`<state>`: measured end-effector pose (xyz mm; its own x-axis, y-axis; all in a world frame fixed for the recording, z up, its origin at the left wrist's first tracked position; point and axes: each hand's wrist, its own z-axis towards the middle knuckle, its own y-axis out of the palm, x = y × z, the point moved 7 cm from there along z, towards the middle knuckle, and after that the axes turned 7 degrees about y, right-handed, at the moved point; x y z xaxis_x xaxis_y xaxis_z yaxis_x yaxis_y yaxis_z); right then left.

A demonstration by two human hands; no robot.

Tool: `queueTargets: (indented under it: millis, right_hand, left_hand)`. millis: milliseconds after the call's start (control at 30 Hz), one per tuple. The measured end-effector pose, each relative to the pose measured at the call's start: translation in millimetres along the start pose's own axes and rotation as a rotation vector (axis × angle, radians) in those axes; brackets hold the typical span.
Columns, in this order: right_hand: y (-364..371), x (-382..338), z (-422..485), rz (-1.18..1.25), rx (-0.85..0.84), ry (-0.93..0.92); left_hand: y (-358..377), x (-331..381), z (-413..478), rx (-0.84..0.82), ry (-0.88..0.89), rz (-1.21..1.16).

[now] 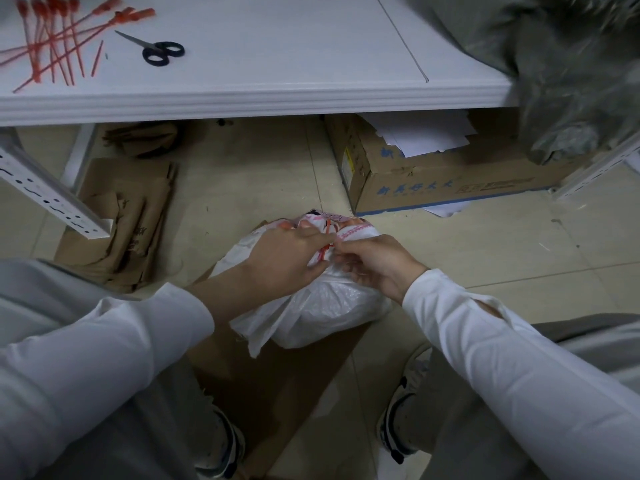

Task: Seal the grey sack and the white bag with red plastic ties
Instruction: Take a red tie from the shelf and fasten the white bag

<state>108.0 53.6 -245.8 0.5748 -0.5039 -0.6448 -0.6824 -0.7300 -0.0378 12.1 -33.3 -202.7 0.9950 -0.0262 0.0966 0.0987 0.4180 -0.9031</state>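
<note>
A white plastic bag point(322, 306) sits on brown cardboard on the floor between my feet. Its neck is bunched up at the top. My left hand point(287, 254) grips the gathered neck. My right hand point(377, 265) pinches a red plastic tie point(327, 244) that loops around the neck. The tie's far side is hidden by my fingers. A grey sack point(568, 74) lies on the right end of the white table and hangs over its edge. Several spare red ties point(59, 39) lie on the table's far left.
Black scissors point(156, 50) lie on the white table point(277, 64) beside the ties. Under the table stands a cardboard box point(433, 174) with white papers. Folded brown paper bags point(128, 216) are stacked on the floor at left, by a white perforated rail point(52, 199).
</note>
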Motion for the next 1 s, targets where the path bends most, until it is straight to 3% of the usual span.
queueTargets:
  millis: [167,467,700,1000]
  right_hand:
    - [11,12,-1,0.184,-0.140,0.183]
    - [8,15,1,0.201,-0.128,0.245]
    - [-4,8,7,0.113,0.018,0.130]
    - [-22,-1,1,0.004,0.139,0.047]
  left_hand:
    - [0,4,-2,0.030,0.027,0.033]
    - [5,8,-5,0.013,0.046,0.059]
    - [10,1,-1,-0.095,0.036,0.141]
    - [16,-20,2,-0.191,-0.063,0.060]
